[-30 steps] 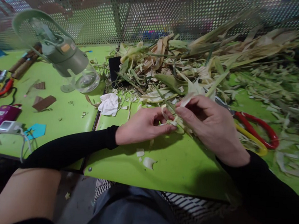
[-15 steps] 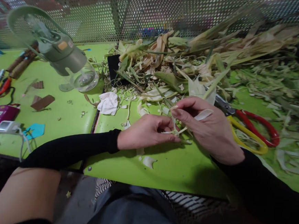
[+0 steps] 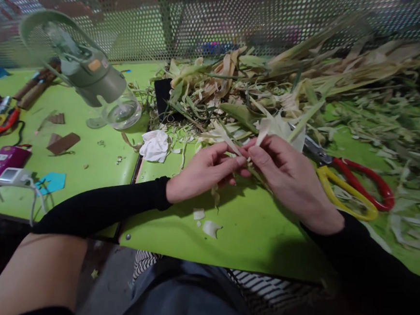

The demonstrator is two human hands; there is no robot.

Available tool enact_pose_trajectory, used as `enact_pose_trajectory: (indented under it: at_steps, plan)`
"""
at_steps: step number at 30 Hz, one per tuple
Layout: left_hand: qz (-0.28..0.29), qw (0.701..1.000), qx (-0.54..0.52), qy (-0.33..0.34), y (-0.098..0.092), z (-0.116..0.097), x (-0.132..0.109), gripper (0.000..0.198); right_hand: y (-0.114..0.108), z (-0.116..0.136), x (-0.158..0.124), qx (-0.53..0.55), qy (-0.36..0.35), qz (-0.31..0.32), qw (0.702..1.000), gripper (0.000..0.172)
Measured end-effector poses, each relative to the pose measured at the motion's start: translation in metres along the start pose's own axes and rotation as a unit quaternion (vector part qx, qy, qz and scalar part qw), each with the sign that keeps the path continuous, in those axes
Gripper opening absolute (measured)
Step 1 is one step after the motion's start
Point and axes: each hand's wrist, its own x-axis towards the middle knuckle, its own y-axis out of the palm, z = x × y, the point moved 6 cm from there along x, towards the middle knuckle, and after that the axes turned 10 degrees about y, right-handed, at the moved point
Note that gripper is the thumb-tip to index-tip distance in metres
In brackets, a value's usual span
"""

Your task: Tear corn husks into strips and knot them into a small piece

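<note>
My left hand (image 3: 209,169) and my right hand (image 3: 288,176) meet fingertip to fingertip above the green table (image 3: 175,232). Between them are pale strips of corn husk (image 3: 263,131), pinched by the thumb and fingers of each hand; one end stands up from the right fingertips. Another strip slants out over the left fingers, and a thin curl hangs beneath that hand. The join between the strips is mostly hidden by my fingers. Just right of my right hand lie scissors (image 3: 360,184) with one red and one yellow handle.
A heap of corn husks (image 3: 237,91) spreads along the back, with shreds (image 3: 379,127) to the right. A crumpled tissue (image 3: 154,146), a dark phone-like slab (image 3: 162,98) and a green-topped bottle (image 3: 103,78) stand or lie left of it. A purple box (image 3: 4,163) with a cable is far left.
My left hand has risen and turned, its fingers now closer to my right fingertips. The husk strips have shifted upward with the hands. My right hand has barely moved.
</note>
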Motion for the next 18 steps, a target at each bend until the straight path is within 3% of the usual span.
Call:
enact_pose_trajectory:
  at_steps: [3, 7, 13, 18]
  plan:
    - [-0.022, 0.999, -0.011, -0.024, -0.001, 0.003, 0.001, 0.015, 0.003, 0.0, -0.002, -0.042, -0.029, -0.027, 0.998, 0.041]
    - [0.005, 0.999, 0.005, -0.035, 0.004, 0.006, -0.003, 0.015, 0.01, -0.004, -0.004, -0.082, -0.041, -0.047, 0.995, 0.04]
    - [-0.031, 0.99, 0.105, 0.084, 0.0, -0.009, -0.006, 0.023, 0.008, 0.002, -0.012, -0.066, -0.125, -0.133, 0.981, 0.036]
    - [0.016, 0.995, 0.052, 0.085, 0.005, -0.009, -0.006, 0.03, 0.005, 0.003, -0.017, 0.003, -0.122, -0.148, 0.981, 0.03]
